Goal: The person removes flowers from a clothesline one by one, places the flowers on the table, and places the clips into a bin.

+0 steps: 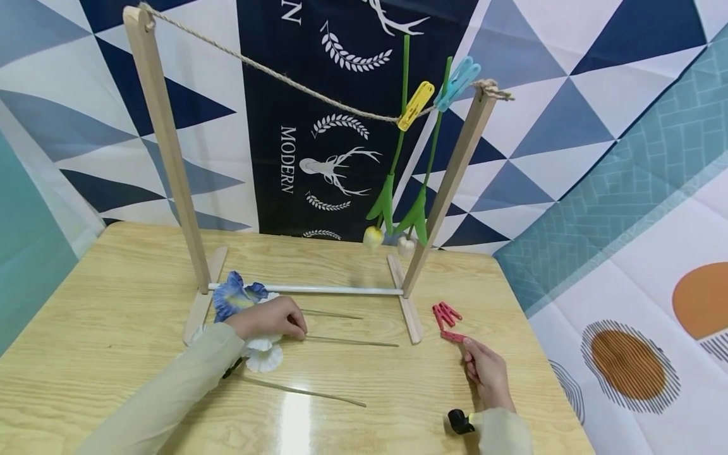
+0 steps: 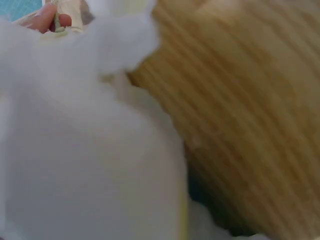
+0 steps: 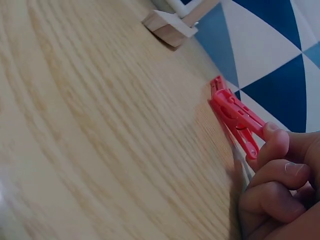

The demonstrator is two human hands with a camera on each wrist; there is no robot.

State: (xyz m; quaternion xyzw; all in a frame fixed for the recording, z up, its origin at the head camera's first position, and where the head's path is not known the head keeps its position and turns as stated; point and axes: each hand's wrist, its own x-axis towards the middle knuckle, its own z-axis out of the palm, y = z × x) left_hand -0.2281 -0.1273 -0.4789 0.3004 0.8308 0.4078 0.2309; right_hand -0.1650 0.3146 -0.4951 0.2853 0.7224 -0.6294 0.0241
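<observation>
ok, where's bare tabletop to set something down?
Three bare patches on the pale wooden table: left of the stand's left wooden foot; behind the thin white rod; front, between the frontmost thin brown stem and the right hand. Crowded: blue and white flowers by the left hand; pink plastic clothespins by the right.

The white flower (image 1: 265,360) lies on its side, left of the middle, its thin stem (image 1: 352,342) pointing right. The left hand (image 1: 273,318) seems to pinch the stem by the petals, but the close view is blurry. The red peg (image 1: 453,337), low on the right, points left, its end pinched by the right hand (image 1: 488,373).
</observation>
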